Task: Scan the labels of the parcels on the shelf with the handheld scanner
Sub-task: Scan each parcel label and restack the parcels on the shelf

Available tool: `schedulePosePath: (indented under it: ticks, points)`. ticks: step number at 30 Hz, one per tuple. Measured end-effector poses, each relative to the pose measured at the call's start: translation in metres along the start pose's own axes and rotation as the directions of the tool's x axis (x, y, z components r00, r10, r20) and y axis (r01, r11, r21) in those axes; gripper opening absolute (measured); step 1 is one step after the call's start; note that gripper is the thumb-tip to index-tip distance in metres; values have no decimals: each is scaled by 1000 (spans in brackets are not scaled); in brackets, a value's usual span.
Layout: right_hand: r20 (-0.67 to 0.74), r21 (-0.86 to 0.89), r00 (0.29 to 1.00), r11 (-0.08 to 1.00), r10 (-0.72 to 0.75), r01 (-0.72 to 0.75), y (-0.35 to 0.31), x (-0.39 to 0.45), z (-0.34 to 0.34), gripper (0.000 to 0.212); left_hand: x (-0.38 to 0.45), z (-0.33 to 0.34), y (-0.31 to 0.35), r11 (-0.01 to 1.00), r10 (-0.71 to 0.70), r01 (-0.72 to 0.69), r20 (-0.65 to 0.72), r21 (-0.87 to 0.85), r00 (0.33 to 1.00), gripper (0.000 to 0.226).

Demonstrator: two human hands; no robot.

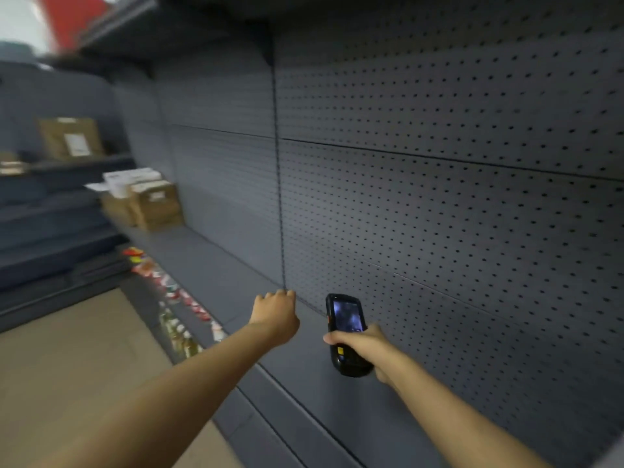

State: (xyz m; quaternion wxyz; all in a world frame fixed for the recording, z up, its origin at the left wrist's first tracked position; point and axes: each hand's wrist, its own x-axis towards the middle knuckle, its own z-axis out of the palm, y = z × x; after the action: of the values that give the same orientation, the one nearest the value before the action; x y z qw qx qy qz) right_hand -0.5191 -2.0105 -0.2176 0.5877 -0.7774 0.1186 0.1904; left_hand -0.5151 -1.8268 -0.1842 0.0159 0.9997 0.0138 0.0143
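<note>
Fingers (341, 339) of our right hand (366, 349) are wrapping the lower body of the handheld scanner (346, 332), gripping it firmly; its lit screen is facing up toward us and its long axis is running away from us, head end pointing at the perforated back panel (439, 197). Our left hand (278, 315) is hanging loosely curled and holding nothing, just left of the scanner, over the bare grey shelf (216, 265). We are finding the parcels (148, 201) well apart from both hands: they are sitting far along the same shelf, up and to the left. The left hand is nearer them. We are judging that the scanner head must swing leftward before any label can be read.
</note>
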Motion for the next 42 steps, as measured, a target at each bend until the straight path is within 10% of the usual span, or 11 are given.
schedulePosePath:
  ticks: [7, 22, 31, 42]
  points:
    - [259, 12, 953, 987, -159, 161, -33, -14, 104, 82, -70, -20, -100, 956, -290, 292, -52, 33, 956, 35]
    - [677, -30, 702, 946, -219, 324, -101, -44, 317, 116, -165, -26, -298, 745, -667, 663, -114, -75, 736, 28]
    - [678, 190, 704, 976, -211, 110, -142, -41, 428, 74, -169, -35, -415, 699, -713, 710, -170, -85, 680, 23]
    - [669, 247, 722, 969, -178, 10, -181, 16, 513, 94, -105, -15, -498, 741, -670, 666, -169, -88, 723, 23]
